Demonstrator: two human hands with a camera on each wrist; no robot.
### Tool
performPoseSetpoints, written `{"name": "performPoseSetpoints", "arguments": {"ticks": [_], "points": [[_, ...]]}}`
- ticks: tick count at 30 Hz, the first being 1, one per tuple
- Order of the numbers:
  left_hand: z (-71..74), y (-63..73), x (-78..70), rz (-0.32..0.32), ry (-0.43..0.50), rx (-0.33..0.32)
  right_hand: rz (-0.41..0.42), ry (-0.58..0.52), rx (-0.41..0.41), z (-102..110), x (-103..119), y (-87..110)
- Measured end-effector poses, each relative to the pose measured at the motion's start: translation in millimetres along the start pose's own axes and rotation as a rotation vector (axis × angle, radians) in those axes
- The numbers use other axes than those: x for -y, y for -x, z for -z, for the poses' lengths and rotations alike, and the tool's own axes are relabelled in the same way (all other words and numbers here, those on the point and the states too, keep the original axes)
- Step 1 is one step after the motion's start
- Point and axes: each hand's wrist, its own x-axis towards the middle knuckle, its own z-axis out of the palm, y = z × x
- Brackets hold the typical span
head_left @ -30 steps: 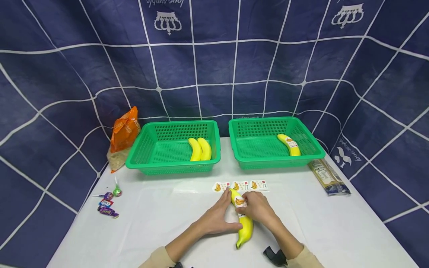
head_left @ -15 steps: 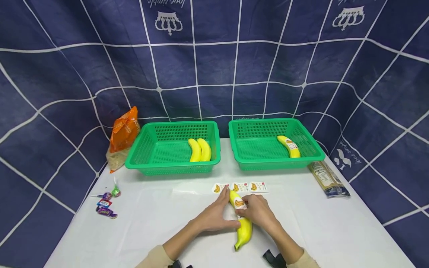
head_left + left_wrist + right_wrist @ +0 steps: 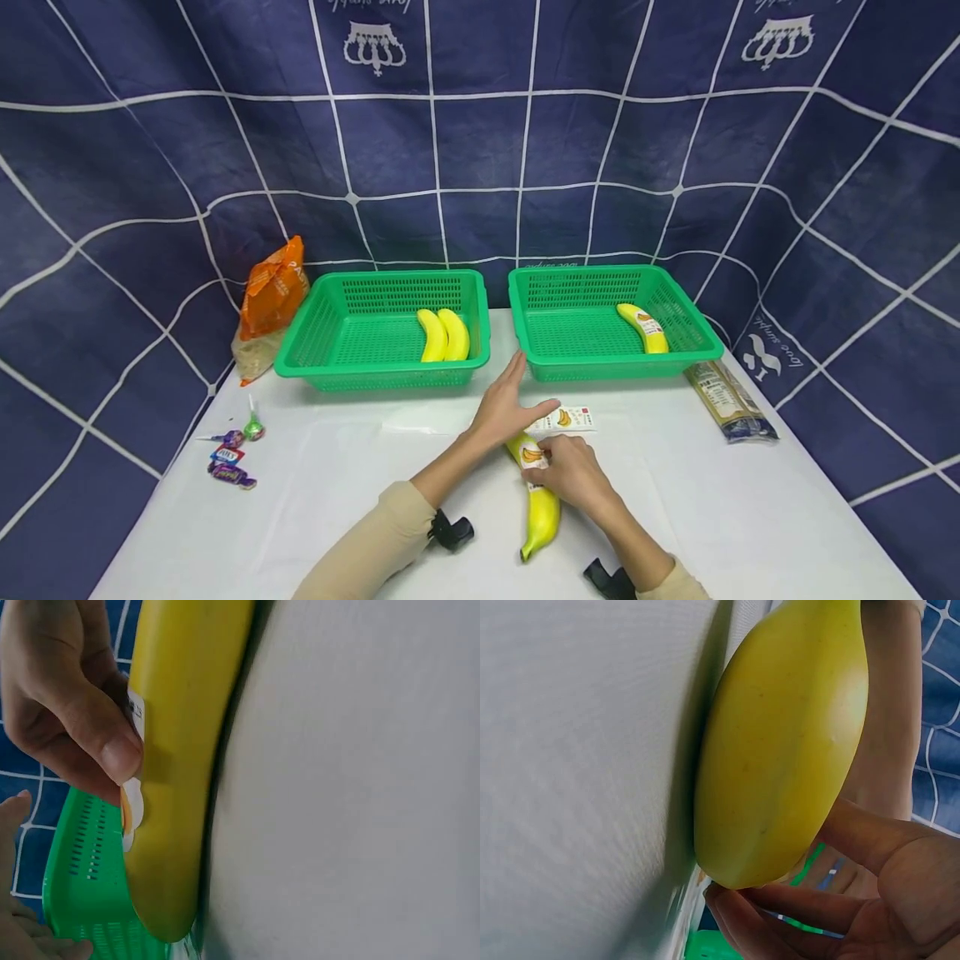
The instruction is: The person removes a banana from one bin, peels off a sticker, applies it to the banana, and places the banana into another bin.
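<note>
Leftmost on our bench (image 3: 322, 479) we see lollipops (image 3: 253, 429) and wrapped sweets (image 3: 227, 473), then an orange bag (image 3: 273, 287) and a green basket (image 3: 375, 381) holding two bananas (image 3: 456, 335). Our left hand (image 3: 501, 412), fingers released, partly hides the sticker strip (image 3: 573, 418); we cannot tell whether it touches. Just nearer us lies the front banana (image 3: 540, 518), which our right hand (image 3: 573, 471) grasps with curled fingers, thumb on its label (image 3: 531, 454). Beyond, another green basket (image 3: 615, 367) holds a labelled banana (image 3: 634, 318); a packet (image 3: 731, 400) lies beside it.
</note>
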Motion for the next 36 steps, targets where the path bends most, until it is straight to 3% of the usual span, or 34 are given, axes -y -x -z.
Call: {"name": "performPoseSetpoints", "arguments": {"ticks": [10, 16, 22, 28, 36], "points": [[-5.5, -48.1, -2.5, 0.047, -0.143, -0.077, -0.01, -0.001, 0.041, -1.7, 1.1, 1.2], [-8.1, -67.0, -0.1, 0.096, -0.19, -0.066, -0.011, 0.015, 0.064, -4.6, 4.1, 6.0], [-10.4, -74.3, 5.3, 0.129, -0.076, -0.02, -0.003, 0.039, 0.059, -6.2, 7.1, 9.8], [-10.0, -78.2, 7.6, 0.132, 0.068, -0.018, -0.018, 0.04, 0.065, -5.6, 6.2, 8.2], [-12.8, -83.0, 5.0, 0.133, 0.152, -0.019, -0.034, 0.054, 0.057, -2.6, 3.5, 8.3]]}}
